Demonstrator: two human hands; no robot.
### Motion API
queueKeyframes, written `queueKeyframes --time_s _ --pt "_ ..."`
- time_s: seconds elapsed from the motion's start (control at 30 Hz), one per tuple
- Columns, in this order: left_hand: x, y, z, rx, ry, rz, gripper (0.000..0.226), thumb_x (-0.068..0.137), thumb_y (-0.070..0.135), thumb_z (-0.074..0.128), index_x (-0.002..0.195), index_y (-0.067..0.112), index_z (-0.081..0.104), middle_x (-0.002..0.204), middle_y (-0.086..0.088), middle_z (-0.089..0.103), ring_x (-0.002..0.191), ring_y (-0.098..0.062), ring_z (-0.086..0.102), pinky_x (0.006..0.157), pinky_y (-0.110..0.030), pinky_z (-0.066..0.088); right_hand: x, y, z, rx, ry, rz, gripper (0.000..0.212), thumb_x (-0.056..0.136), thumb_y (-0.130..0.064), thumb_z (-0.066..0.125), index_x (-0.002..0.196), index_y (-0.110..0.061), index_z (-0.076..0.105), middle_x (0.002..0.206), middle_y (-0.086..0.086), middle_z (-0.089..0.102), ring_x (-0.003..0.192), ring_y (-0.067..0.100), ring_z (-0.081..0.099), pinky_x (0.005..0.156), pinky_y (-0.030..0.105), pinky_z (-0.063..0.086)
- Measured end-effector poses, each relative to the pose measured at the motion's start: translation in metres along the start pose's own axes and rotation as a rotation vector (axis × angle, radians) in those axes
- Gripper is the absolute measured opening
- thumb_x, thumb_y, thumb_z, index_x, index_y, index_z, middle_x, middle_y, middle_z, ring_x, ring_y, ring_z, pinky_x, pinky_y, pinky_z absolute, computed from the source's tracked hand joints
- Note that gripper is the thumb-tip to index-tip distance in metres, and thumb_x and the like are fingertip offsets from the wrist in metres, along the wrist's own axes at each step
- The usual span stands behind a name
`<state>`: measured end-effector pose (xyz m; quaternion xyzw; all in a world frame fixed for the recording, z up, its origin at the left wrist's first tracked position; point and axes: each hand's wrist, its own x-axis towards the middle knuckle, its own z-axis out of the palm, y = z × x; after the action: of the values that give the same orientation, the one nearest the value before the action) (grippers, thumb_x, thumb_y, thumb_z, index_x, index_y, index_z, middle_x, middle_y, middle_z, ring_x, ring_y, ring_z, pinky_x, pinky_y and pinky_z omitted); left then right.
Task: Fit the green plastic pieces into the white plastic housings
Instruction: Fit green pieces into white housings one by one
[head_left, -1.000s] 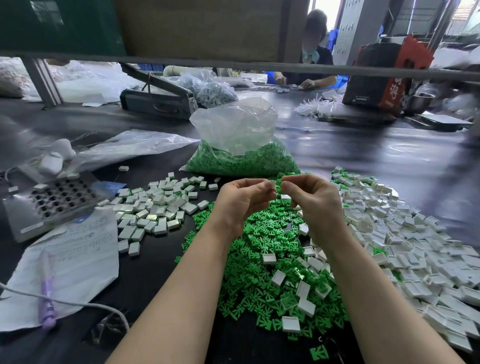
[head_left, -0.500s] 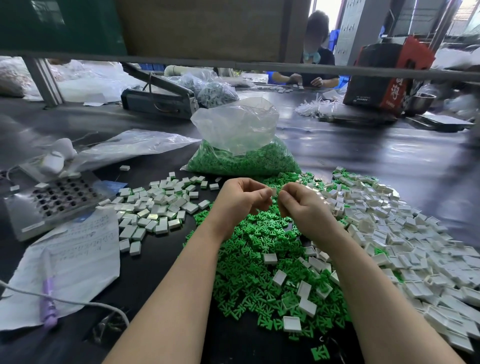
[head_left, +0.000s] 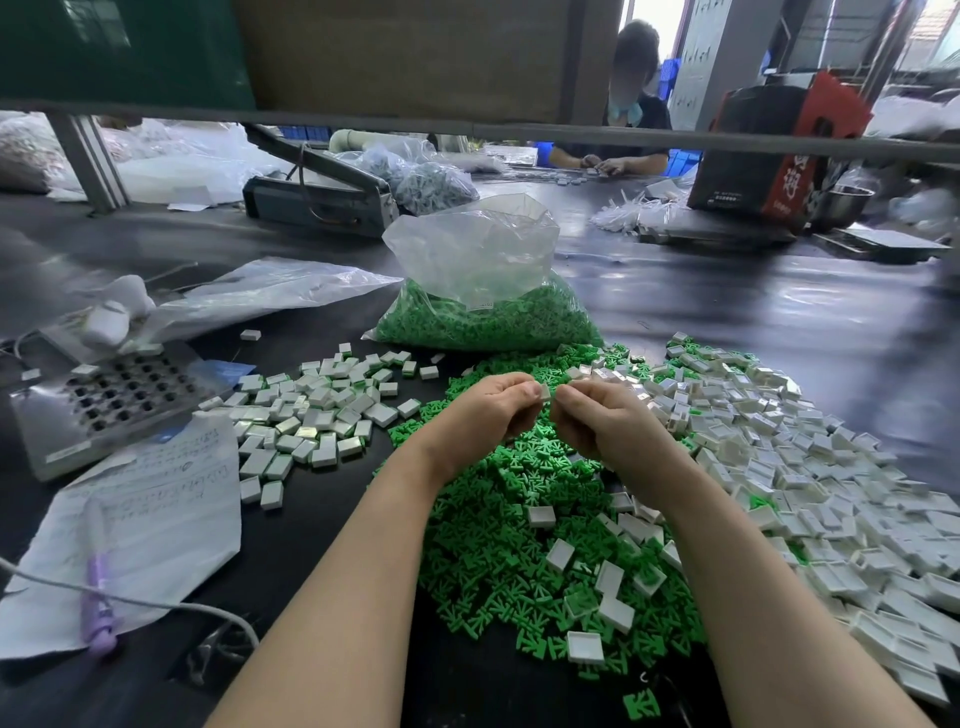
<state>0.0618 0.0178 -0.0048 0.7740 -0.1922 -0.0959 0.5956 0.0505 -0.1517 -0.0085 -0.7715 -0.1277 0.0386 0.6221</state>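
Note:
My left hand (head_left: 485, 410) and my right hand (head_left: 605, 421) meet above a heap of loose green pieces (head_left: 519, 535) on the black table. Between their fingertips sits one small white housing (head_left: 545, 393), pinched from both sides. Whether a green piece sits in it is hidden by my fingers. A wide spread of empty white housings (head_left: 810, 483) lies to the right. To the left lies a pile of housings with green showing at their edges (head_left: 317, 415). A clear bag half full of green pieces (head_left: 483, 312) stands behind the heap.
A metal plate with rows of holes (head_left: 109, 395) lies at the left, with a written paper sheet (head_left: 140, 525), a purple pen (head_left: 96, 597) and a grey cable (head_left: 171, 605) in front of it. Another person (head_left: 623, 130) works across the table, near a red and black box (head_left: 769, 150).
Both hands dropped slightly and drew closer together. The white housing now shows between the fingertips.

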Motion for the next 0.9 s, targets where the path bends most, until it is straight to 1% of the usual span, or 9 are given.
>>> queueKeyframes --time_s 0.1,0.2,0.33,0.5,0.7,0.8,0.9 --pt "0.0 -0.001 0.001 -0.007 -0.032 -0.017 0.028 0.103 0.024 0.041 0.078 0.02 0.05 0.066 0.009 0.042 0.06 -0.006 0.037 0.056 -0.018 0.033 0.0 0.001 -0.001 0.054 -0.017 0.048 0.033 0.104 -0.02 0.044 0.075 -0.009 0.057 0.051 -0.004 0.044 0.044 0.007 0.036 0.043 0.016 0.031" --pt "0.001 0.0 0.004 -0.015 -0.037 -0.022 0.027 0.104 0.024 0.041 0.079 0.02 0.05 0.067 0.008 0.042 0.062 -0.008 0.036 0.061 -0.023 0.032 0.0 0.001 -0.002 0.075 -0.015 0.045 0.032 0.103 -0.019 0.045 0.075 -0.01 0.057 0.054 -0.002 0.043 0.045 0.006 0.035 0.043 0.014 0.031" --pt "0.0 0.003 0.006 -0.014 -0.017 -0.002 0.03 0.105 0.021 0.039 0.077 0.018 0.048 0.065 0.009 0.042 0.056 -0.004 0.037 0.055 -0.016 0.033 -0.001 0.002 -0.004 0.088 -0.012 0.028 0.033 0.103 -0.019 0.045 0.073 -0.012 0.056 0.055 0.0 0.04 0.045 0.007 0.033 0.042 0.014 0.03" --pt "0.0 0.006 0.011 -0.044 0.019 0.021 0.031 0.105 0.016 0.04 0.075 0.016 0.051 0.065 0.005 0.044 0.052 0.003 0.041 0.051 -0.01 0.036 0.001 0.004 -0.003 0.081 0.026 -0.007 0.034 0.103 -0.017 0.046 0.07 -0.012 0.055 0.055 0.0 0.039 0.047 0.008 0.032 0.043 0.015 0.029" --pt "-0.001 0.005 0.01 -0.001 0.012 0.024 0.03 0.104 0.018 0.042 0.077 0.014 0.053 0.067 0.003 0.049 0.057 -0.005 0.042 0.054 -0.016 0.035 0.003 0.009 -0.003 0.023 0.048 -0.039 0.033 0.102 -0.016 0.048 0.07 -0.013 0.054 0.052 -0.009 0.042 0.047 0.004 0.035 0.045 0.015 0.03" --pt "0.0 0.004 0.012 -0.003 0.038 0.031 0.029 0.104 0.018 0.042 0.079 0.011 0.054 0.069 -0.003 0.05 0.06 -0.01 0.041 0.054 -0.018 0.035 0.004 0.009 -0.001 0.021 0.076 -0.072 0.032 0.102 -0.015 0.048 0.071 -0.014 0.055 0.059 -0.006 0.045 0.051 0.004 0.039 0.048 0.015 0.033" --pt "0.001 0.004 0.015 -0.021 0.078 0.034 0.03 0.104 0.016 0.042 0.078 0.01 0.055 0.067 -0.003 0.051 0.056 -0.007 0.043 0.053 -0.016 0.036 0.004 0.009 0.0 0.003 0.102 -0.112 0.034 0.102 -0.016 0.048 0.068 -0.019 0.054 0.061 -0.006 0.046 0.054 0.005 0.039 0.05 0.016 0.033"
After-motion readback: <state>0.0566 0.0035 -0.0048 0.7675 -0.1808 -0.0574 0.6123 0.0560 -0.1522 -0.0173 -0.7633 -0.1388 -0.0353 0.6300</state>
